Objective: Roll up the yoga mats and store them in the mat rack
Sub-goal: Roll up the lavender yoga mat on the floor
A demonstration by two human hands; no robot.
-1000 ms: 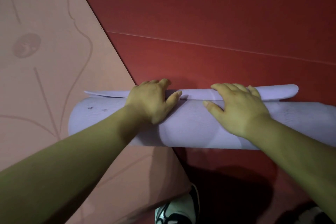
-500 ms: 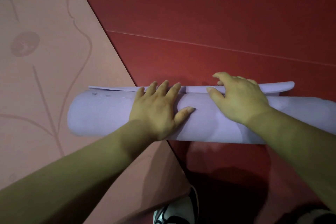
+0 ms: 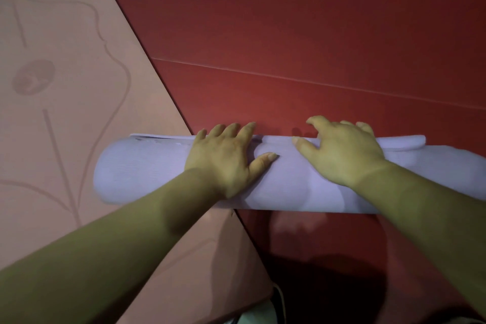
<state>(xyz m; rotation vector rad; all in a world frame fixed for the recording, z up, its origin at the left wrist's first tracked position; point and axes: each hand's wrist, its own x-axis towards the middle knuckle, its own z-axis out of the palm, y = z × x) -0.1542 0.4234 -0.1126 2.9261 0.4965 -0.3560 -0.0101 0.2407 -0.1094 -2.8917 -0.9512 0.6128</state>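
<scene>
Red floor [image 3: 289, 21] spreads out ahead of me, dimmer toward the top, with a thin pale seam [image 3: 315, 82] slanting across it. My pale shoe [image 3: 259, 314] shows at the bottom edge.

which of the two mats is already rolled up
The lavender mat, a roll under the left hand and right hand; the pink mat with the flower outline lies flat.

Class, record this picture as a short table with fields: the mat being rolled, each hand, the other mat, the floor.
rolled mat: lilac mat, almost fully rolled, loose edge on the far side
left: left hand flat on the roll, fingers straight
right: right hand on the roll, fingers arched
other mat: pink mat, unrolled, under the roll's left end
ground: red floor
</scene>
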